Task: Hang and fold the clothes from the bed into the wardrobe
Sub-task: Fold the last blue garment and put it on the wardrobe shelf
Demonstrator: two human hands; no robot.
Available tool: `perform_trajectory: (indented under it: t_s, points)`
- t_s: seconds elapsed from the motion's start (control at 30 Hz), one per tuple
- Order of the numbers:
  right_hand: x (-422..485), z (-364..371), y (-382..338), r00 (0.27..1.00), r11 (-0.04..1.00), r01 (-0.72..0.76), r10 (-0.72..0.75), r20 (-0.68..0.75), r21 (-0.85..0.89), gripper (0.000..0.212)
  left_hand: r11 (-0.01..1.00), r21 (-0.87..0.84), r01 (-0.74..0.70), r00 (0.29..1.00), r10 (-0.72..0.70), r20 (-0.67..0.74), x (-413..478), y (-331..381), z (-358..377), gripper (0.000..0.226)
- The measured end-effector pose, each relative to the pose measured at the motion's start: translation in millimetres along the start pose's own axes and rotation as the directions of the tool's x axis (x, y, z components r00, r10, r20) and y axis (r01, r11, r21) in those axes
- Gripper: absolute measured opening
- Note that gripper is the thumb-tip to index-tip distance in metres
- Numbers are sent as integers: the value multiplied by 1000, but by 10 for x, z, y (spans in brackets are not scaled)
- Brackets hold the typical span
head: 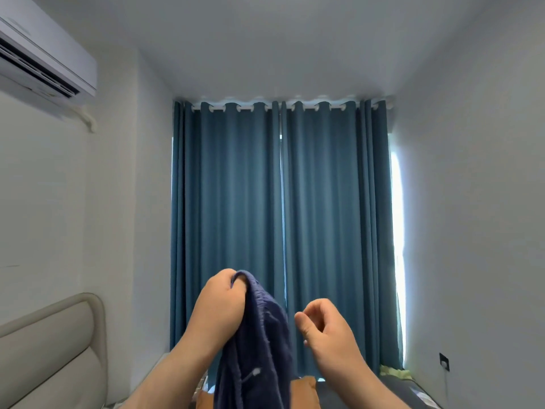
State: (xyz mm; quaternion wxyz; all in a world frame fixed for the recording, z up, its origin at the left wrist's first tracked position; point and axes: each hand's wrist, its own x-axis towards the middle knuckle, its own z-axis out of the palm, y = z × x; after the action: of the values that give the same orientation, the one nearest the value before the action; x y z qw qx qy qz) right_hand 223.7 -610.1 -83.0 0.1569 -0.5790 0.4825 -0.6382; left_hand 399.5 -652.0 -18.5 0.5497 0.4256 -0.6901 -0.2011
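Where left hand grips, navy garment hangs bunched.

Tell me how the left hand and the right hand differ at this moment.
The left hand grips the top edge of the navy garment; the right hand holds nothing. The left hand's fingers curl tight round cloth; the right hand's curl loosely beside the garment. The left hand sits higher than the right hand. Both are bare, raised before the blue curtains.
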Motion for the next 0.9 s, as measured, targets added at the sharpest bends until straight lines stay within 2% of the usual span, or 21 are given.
perform_trajectory:
  t_s: [0.03, 0.07, 0.1, 0.17, 0.2, 0.27, 0.33, 0.4, 0.47, 0.6, 0.67, 0.7, 0.77, 0.8, 0.83, 0.87, 0.9]
  points:
    - [-47, 16, -31, 998, 999, 50, -50, -41, 6, 24, 998, -42, 47, 999, -48, -1, 25, 36, 3, 24]
    - [-101, 35, -61, 996, 996, 91, -91, -8, 22, 29, 989, -105, 100, 995, -100, 6, 45, 69, 13, 22]
    - [-164, 76, -100, 990, 993, 110, -113, 85, 32, 33, 973, -180, 144, 990, -144, 14, 61, 102, 25, 21]
    - [-304, 212, -154, 962, 998, 57, -51, 268, -17, 37, 929, -307, 208, 977, -209, 31, 95, 164, 51, 19]
    - [-349, 281, -131, 958, 997, 39, -17, 285, -70, 40, 905, -359, 228, 973, -229, 41, 103, 200, 61, 19]
    - [-346, 396, -34, 981, 993, 5, 19, 191, -122, 37, 857, -455, 241, 970, -231, 78, 97, 277, 58, 20]
    - [-297, 438, -6, 988, 993, -107, 112, 103, -53, 25, 834, -506, 218, 976, -190, 108, 86, 336, 31, 17]
    - [-209, 429, -3, 974, 971, -222, 217, 63, 89, 27, 834, -520, 184, 983, -142, 120, 84, 379, -10, 10]
    - [-140, 378, 29, 972, 974, -225, 222, 73, 26, 26, 849, -512, 131, 991, -106, 79, 127, 396, -57, 6]
    - [-65, 86, 117, 957, 930, -89, 180, 229, -358, 10, 905, -426, 13, 987, -81, -141, 385, 314, -260, 7]
    - [1, -149, 143, 929, 901, -89, 229, 290, -426, 15, 960, -279, -39, 975, -26, -223, 535, 183, -421, 9]
    - [43, -274, 139, 910, 906, -118, 262, 321, -406, 15, 986, -157, -49, 974, 12, -225, 596, 97, -493, 11]
    - [164, -493, 108, 875, 947, -281, 319, 363, -154, 8, 975, 223, -15, 985, 53, -163, 681, -104, -584, 19]
    - [240, -581, 82, 875, 929, -366, 327, 356, 47, 11, 910, 413, 23, 991, 33, -128, 702, -194, -600, 23]
    - [310, -662, 44, 879, 881, -418, 330, 345, 222, 13, 847, 528, 62, 994, -4, -109, 708, -257, -607, 26]
    - [372, -726, -3, 873, 840, -450, 343, 348, 303, 15, 834, 540, 113, 993, -70, -100, 709, -296, -593, 25]
    - [418, -772, -73, 851, 810, -488, 360, 382, 326, 21, 885, 431, 174, 985, -161, -66, 685, -298, -560, 21]
